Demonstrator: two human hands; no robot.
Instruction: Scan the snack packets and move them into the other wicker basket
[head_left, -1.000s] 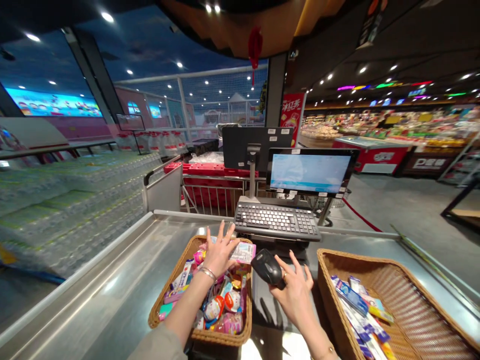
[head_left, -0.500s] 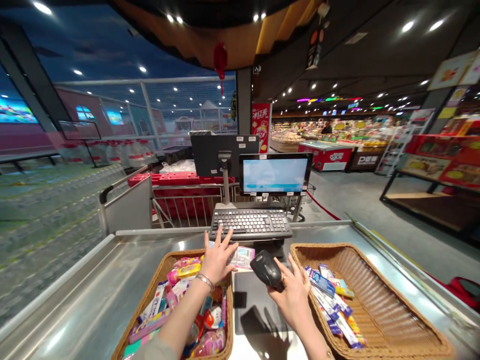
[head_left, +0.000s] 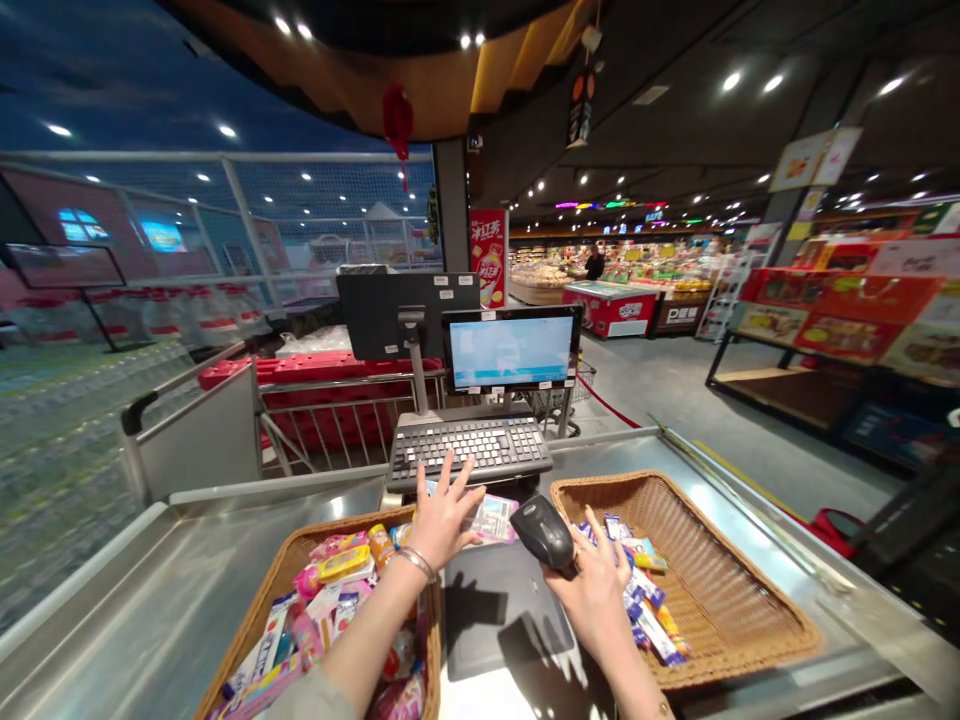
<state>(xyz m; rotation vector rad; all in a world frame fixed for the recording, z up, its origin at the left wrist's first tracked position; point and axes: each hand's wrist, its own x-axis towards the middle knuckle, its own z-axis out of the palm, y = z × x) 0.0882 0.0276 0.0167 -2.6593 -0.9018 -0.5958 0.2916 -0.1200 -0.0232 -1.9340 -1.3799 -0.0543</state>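
Note:
My left hand point(head_left: 441, 518) holds a small flat snack packet point(head_left: 491, 517) between thumb and fingers, the other fingers spread, over the far end of the left wicker basket point(head_left: 292, 560). My right hand point(head_left: 596, 585) grips a black handheld barcode scanner point(head_left: 541, 531), its head pointing at the packet. The left basket is full of colourful sweets and toys. The right wicker basket point(head_left: 720, 560) holds several long packets at its left side. A dark mat point(head_left: 504, 610) lies on the steel counter between the baskets.
A keyboard point(head_left: 469, 448) and till screen point(head_left: 512, 350) stand just beyond my hands, with a second monitor's back point(head_left: 390, 315) behind. Red shopping baskets and a metal gate lie further back. Shop shelves stand at the right. A person stands far off by the displays.
The view has swung right, so baskets and till sit further left in frame. My hands keep the same pose with the packet and scanner, drawn slightly closer together.

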